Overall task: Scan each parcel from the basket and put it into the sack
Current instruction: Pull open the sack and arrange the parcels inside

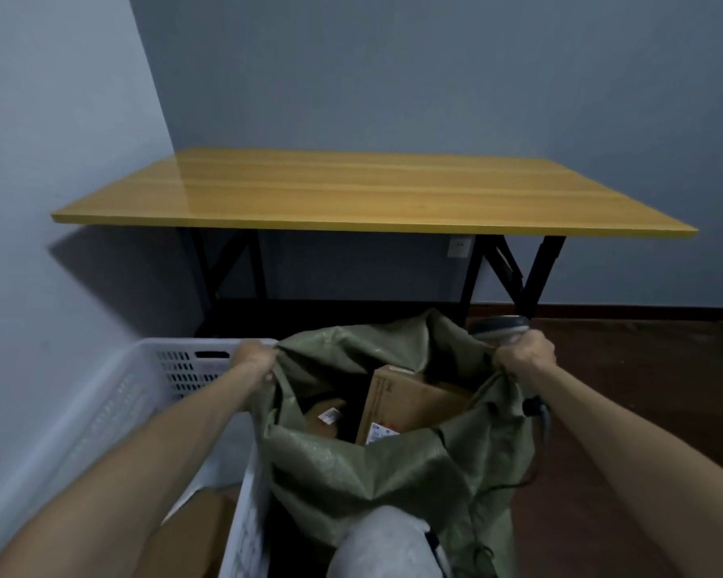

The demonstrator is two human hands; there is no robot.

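Observation:
A green woven sack [376,465] stands open on the floor in front of me. My left hand [253,358] grips its left rim. My right hand [526,354] grips the right rim together with a grey barcode scanner [499,326], whose cable hangs below the wrist. Inside the sack a large cardboard parcel [410,404] with a label leans upright, and a smaller brown parcel [324,417] lies to its left. The white plastic basket [193,369] sits left of the sack, with a cardboard parcel [193,531] at its bottom.
A yellow wooden table [368,194] on black folding legs stands against the wall behind the sack. A grey wall closes off the left side. Dark wooden floor [643,377] stretches to the right. My knee in light trousers [385,544] is just below the sack.

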